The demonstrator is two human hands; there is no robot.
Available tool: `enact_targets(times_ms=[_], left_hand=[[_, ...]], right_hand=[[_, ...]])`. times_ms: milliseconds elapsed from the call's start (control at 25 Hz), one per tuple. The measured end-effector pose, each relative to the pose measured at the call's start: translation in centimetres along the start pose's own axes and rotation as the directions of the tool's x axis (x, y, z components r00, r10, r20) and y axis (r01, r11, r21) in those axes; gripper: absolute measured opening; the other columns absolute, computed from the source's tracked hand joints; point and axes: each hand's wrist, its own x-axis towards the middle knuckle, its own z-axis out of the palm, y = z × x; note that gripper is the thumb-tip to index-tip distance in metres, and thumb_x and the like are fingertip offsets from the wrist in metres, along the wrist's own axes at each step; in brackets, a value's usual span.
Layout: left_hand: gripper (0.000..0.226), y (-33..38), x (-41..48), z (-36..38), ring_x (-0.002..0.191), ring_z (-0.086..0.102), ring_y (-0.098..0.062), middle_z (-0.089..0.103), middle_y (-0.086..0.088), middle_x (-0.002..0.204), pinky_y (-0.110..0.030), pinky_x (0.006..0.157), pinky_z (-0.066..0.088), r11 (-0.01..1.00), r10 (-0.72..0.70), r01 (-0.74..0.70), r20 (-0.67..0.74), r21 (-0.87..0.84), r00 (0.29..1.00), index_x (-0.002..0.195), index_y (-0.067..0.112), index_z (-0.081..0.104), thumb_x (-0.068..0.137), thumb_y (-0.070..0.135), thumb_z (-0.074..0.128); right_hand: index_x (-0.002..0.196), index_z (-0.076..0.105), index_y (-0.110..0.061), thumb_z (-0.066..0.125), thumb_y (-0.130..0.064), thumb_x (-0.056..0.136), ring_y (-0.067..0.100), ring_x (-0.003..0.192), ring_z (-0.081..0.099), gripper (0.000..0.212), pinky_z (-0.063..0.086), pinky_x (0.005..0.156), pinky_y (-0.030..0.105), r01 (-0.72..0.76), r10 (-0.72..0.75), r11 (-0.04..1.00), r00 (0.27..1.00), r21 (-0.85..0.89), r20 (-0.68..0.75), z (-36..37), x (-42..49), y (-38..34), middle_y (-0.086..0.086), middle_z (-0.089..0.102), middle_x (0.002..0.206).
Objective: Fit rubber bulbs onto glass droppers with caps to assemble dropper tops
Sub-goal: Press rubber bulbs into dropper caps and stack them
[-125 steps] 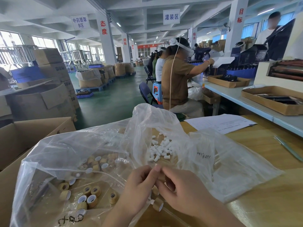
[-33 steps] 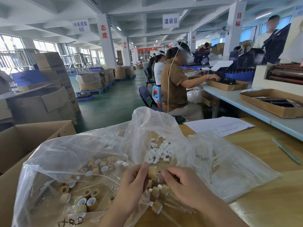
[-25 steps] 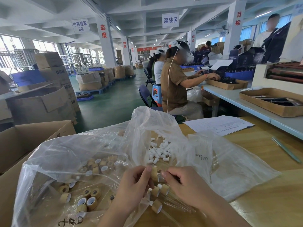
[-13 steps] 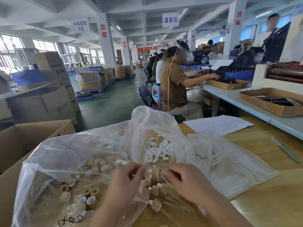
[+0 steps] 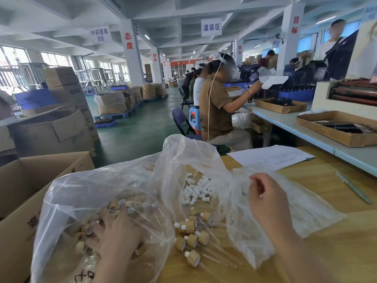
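- Hands are working apart: left hand [image 5: 117, 235] is lying inside the left bag [image 5: 81, 197] at lower left of the frame. Its fingers are spreading over the loose caps [image 5: 130, 204] and it is looking released, with nothing visibly clasped.
- Right hand [image 5: 265, 199] is hovering right of centre over the right bag [image 5: 310, 213], fingers curling in. A white speck is showing at the fingers, but I cannot tell whether it is gripping a bulb, pinching plastic, or clenching on nothing.
- White bulbs [image 5: 195, 190] are sitting in a loose heap at frame centre, between the two hands, among the bag folds.
- Finished droppers [image 5: 193, 240] are lying clustered on the table [image 5: 336, 242] at lower centre, with glass stems pointing lower right and some touching.
- Likely step: fetching the next cap and the next part. A handful are done, with plenty of caps and bulbs waiting.
- Risk: the right forearm is sitting just beside the glass stems, so a low sweep back is likely knocking or rolling them toward the near edge, and the glass is probably breaking if dropped.
- Risk: bag film is draping over everything, so fingers are liable to be snagging plastic. That could be dragging bulbs out or tipping caps toward the cardboard box [image 5: 20, 190] at left.
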Motion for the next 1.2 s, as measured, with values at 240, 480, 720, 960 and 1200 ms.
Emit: enact_targets(times_ms=[240,480,720,960,1200], left_hand=[[0.074,-1.3,0.8,0.8,0.134,0.015,-0.045,0.003,-0.007,0.155,-0.054,0.108,0.019,1.000,0.022,-0.022,-0.008,0.021,1.000,0.145,0.045,0.016,0.084,0.017,0.047],[0.074,-1.7,1.5,1.3,0.142,0.006,-0.032,0.028,-0.016,0.150,-0.048,0.108,0.016,0.985,0.174,-0.174,-0.012,0.000,0.985,0.148,0.027,0.019,0.084,0.020,0.055],[0.059,-0.1,0.2,0.1,0.124,0.035,-0.040,0.029,-0.022,0.140,-0.047,0.098,0.035,0.838,0.172,-0.288,-0.277,-0.463,0.945,0.129,0.016,0.053,0.078,-0.013,0.056],[0.042,2.0,-2.4,0.3,0.098,0.045,-0.008,0.048,0.002,0.114,-0.022,0.082,0.035,0.725,0.314,-0.506,-0.429,-0.467,0.847,0.114,0.014,0.060,0.087,-0.011,0.041],[0.022,3.5,-6.0,0.9,0.069,0.056,0.002,0.054,0.015,0.090,-0.013,0.053,0.038,0.565,0.576,-0.686,-0.376,-0.458,0.725,0.112,0.019,0.061,0.093,0.013,0.049]], right_hand=[[0.110,0.060,-0.015,0.052,-0.013,0.092,0.019,0.081,0.058,0.019,0.046,0.068,0.030,-0.282,0.401,0.874,0.878,-0.397,0.260,-0.7,1.3,3.9,0.004,0.063,0.101],[0.121,0.050,-0.019,0.052,-0.024,0.092,0.016,0.080,0.053,0.030,0.042,0.065,0.028,-0.181,0.416,0.829,0.833,-0.529,0.365,-0.5,0.8,3.5,-0.005,0.050,0.089],[0.091,0.053,-0.020,0.049,-0.027,0.093,0.014,0.076,0.057,0.008,0.049,0.066,0.028,-0.136,0.401,0.826,0.823,-0.547,0.402,-0.2,0.6,3.2,-0.006,0.058,0.081],[0.079,0.055,-0.015,0.064,-0.022,0.090,0.008,0.050,0.052,0.016,0.036,0.044,0.022,-0.143,0.125,0.978,0.985,-0.155,-0.117,-0.8,0.5,2.2,-0.008,0.054,0.058],[0.074,0.053,-0.013,0.048,-0.027,0.097,0.007,0.045,0.044,0.028,0.027,0.039,0.009,0.452,-0.375,0.853,0.879,0.261,-0.295,-1.1,-0.8,-1.5,-0.009,0.042,0.051]])
